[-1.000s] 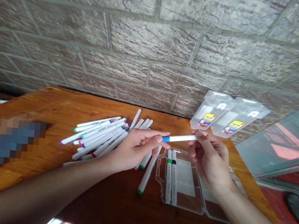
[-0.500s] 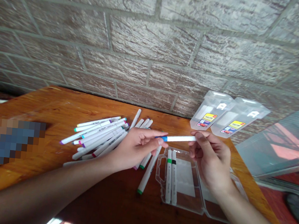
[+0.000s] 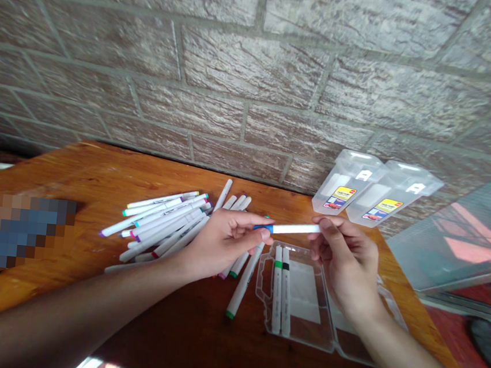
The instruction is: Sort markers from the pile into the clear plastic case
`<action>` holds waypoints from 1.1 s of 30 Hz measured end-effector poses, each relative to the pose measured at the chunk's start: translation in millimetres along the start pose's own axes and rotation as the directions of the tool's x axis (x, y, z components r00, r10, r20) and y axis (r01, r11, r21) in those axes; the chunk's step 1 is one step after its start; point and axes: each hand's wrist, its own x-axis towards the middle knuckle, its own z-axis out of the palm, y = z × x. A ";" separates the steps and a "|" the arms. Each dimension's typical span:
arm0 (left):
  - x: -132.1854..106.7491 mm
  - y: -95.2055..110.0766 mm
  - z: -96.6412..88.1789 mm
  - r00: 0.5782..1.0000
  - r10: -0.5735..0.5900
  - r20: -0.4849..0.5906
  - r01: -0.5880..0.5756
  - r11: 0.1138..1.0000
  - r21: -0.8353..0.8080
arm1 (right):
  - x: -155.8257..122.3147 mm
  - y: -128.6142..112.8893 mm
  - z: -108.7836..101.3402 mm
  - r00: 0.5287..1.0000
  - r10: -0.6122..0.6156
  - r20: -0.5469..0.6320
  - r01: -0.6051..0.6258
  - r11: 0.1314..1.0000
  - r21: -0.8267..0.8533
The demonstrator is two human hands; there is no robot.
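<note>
A white marker point(image 3: 295, 229) with a blue band is held nearly level between my two hands. My left hand point(image 3: 227, 240) pinches its blue end between thumb and fingers. The other end is gripped by the fingertips of my right hand point(image 3: 346, 257). Below the marker lies an open clear plastic case point(image 3: 300, 339), with a green-banded marker point(image 3: 277, 291) and a black-banded marker point(image 3: 286, 292) side by side in its left half. My right forearm and hand hide part of the case's right half. Just left of the case rests a green-tipped marker point(image 3: 242, 288).
A loose pile of white markers point(image 3: 167, 223) with coloured ends lies behind and left of my left hand, on the wooden table point(image 3: 75, 191). Two clear plastic cases point(image 3: 375, 191) with labels stand against the brick wall point(image 3: 247, 80). A blurred-out dark object point(image 3: 18, 237) sits at the left.
The held marker has shifted very slightly to the left in my hands. Otherwise both hands and the things on the table look the same.
</note>
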 end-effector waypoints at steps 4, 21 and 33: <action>0.5 -2.8 0.5 1.000 -0.008 -0.003 0.008 1.000 -0.003 | -0.5 0.3 0.1 1.000 0.013 0.004 -0.013 1.000 0.001; -3.4 7.0 -2.5 0.991 0.050 0.121 -0.050 0.999 -0.004 | 6.0 -5.4 4.7 0.987 0.153 -0.055 -0.144 0.979 0.141; -3.6 -3.2 -1.8 0.994 -0.013 0.105 0.020 0.998 -0.066 | 3.9 -6.1 5.4 0.992 0.123 -0.039 -0.118 0.986 0.117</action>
